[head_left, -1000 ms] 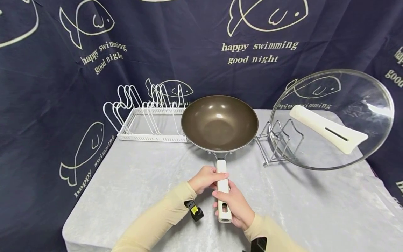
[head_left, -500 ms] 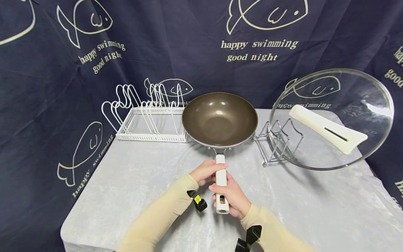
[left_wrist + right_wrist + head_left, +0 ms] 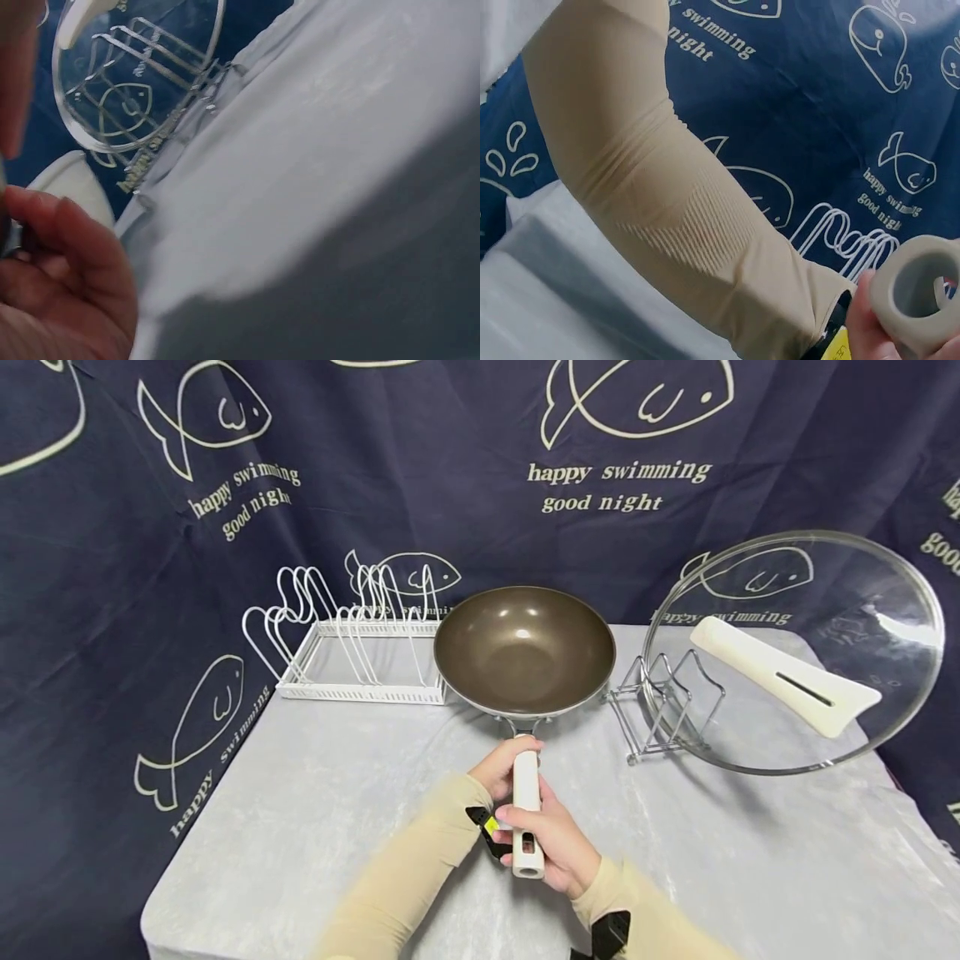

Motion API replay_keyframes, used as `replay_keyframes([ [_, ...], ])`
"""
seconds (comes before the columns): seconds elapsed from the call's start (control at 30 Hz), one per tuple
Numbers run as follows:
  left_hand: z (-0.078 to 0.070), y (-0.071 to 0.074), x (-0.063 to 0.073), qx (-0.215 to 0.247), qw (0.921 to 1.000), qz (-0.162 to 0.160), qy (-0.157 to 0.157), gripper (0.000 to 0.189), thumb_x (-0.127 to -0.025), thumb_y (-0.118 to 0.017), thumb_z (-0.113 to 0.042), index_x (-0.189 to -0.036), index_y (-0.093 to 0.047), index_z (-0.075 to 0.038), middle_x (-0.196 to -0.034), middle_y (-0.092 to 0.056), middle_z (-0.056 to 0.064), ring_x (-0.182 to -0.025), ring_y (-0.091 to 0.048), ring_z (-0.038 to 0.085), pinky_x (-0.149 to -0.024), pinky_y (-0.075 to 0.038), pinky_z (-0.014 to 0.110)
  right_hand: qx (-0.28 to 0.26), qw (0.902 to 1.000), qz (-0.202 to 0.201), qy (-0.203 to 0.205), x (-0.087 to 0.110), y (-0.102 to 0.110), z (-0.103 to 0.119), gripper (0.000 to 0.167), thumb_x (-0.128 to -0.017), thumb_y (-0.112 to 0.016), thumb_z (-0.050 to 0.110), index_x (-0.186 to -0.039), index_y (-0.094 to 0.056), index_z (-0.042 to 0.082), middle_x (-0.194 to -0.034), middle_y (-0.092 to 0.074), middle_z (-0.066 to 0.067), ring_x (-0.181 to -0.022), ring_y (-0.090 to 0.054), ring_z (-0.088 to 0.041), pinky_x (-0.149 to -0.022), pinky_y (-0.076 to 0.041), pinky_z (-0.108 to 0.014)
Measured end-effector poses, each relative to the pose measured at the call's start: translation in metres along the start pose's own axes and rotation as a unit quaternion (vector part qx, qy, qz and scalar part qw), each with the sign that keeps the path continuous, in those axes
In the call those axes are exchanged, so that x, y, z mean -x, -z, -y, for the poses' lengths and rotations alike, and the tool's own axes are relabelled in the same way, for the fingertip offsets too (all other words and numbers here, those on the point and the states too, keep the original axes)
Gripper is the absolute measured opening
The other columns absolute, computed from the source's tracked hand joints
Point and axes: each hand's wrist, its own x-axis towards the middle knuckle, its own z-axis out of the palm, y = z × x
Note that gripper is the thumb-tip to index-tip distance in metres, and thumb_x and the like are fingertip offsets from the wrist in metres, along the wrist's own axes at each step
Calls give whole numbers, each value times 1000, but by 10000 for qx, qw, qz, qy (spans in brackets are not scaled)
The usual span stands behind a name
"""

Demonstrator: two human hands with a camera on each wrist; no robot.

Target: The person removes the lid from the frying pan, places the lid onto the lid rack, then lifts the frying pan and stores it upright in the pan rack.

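Observation:
A frying pan (image 3: 525, 652), deep and wok-shaped with a brown inside, is held in the middle of the head view, its bowl facing me. Its cream handle (image 3: 527, 789) points toward me. My left hand (image 3: 501, 768) grips the handle close to the bowl, thumb over the top. Farther down, my right hand (image 3: 564, 843) grips it near the holed end, thumb across the top. In the left wrist view, curled fingers (image 3: 82, 240) show beside the pan's pale outside (image 3: 79, 184). The handle's round end (image 3: 915, 292) fills the right wrist view's lower right corner.
A white wire rack (image 3: 360, 693) stands at the back left of the grey-clothed table (image 3: 300, 827). To the right, a metal rack (image 3: 667, 710) holds a large glass lid (image 3: 750, 760) with a cream handle (image 3: 783, 672). Dark fish-print cloth (image 3: 450, 460) hangs behind.
My left hand has slid up the handle toward the bowl. The right hand keeps its grip near the end. The pan has shifted only slightly, and both racks stay in place.

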Motion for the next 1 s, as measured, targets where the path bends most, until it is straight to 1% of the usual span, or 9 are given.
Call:
replay_keyframes([
  [0.03,1,-1,0,95,9999,57,-36,26,-88,-45,-11,-64,-51,-19,-61,-46,-7,-56,-44,5,-55,-39,17,29,10000,-22,-13,1,-1,0,80,-85,-55,-1,-148,-8,16,-85,-54,-5,-60,-58,-11,-45,-50,-24],
  [0.13,0,-2,1,295,9994,149,-24,25,-89,-44,-9,-66,-50,-18,-61,-48,-5,-55,-45,7,-54,-41,18,96,9999,-55,-48,1,-1,-1,67,-83,-56,-3,-138,-18,4,-78,-54,-3,-58,-55,-9,-44,-49,-23],
  [0.23,-2,-2,1,377,9991,173,124,20,-89,-46,-9,-71,-50,-16,-63,-50,-4,-54,-48,8,-54,-44,20,112,9998,-50,-130,-1,1,-1,50,-83,-56,-3,-124,-28,-3,-79,-56,-2,-58,-55,-8,-46,-50,-22],
  [0.3,-2,-2,1,396,9988,198,206,17,-89,-48,-9,-73,-51,-15,-64,-50,-3,-54,-49,9,-54,-44,21,124,9997,-50,-222,-1,3,-2,43,-83,-56,-1,-118,-31,-5,-78,-59,-3,-58,-57,-8,-47,-51,-22],
  [0.47,-2,-1,0,390,9984,166,386,17,-89,-51,-7,-74,-51,-14,-64,-52,-2,-53,-51,8,-52,-44,21,188,9992,32,-338,-2,7,-5,49,-83,-58,-1,-123,-29,-4,-77,-63,-3,-58,-61,-8,-48,-52,-22],
  [0.63,-6,-1,-1,345,9966,123,733,20,-89,-50,-5,-71,-50,-12,-62,-51,-3,-50,-50,7,-49,-45,18,217,9990,156,-349,-3,9,-5,59,-81,-55,-5,-128,-21,-5,-78,-64,-4,-58,-61,-8,-51,-52,-22],
  [0.7,-8,-2,-2,305,9957,186,851,21,-90,-49,-5,-70,-51,-11,-62,-52,-4,-51,-51,6,-50,-46,18,194,9990,177,-351,-4,10,-5,61,-80,-54,-6,-130,-18,-4,-79,-64,-5,-59,-61,-8,-52,-53,-21],
  [0.87,-8,0,-1,301,9944,493,884,25,-91,-45,-3,-69,-55,-9,-63,-55,-2,-55,-55,6,-54,-50,17,151,9992,169,-330,-4,11,-8,63,-80,-52,-6,-131,-15,-3,-78,-62,-7,-58,-61,-8,-52,-53,-20],
  [1.0,-7,3,2,399,9927,601,969,25,-89,-42,0,-69,-53,-9,-62,-55,-1,-54,-55,6,-53,-50,17,196,9992,168,-306,-2,10,-12,60,-79,-52,-6,-127,-15,-4,-75,-60,-7,-56,-62,-9,-51,-53,-21],
])
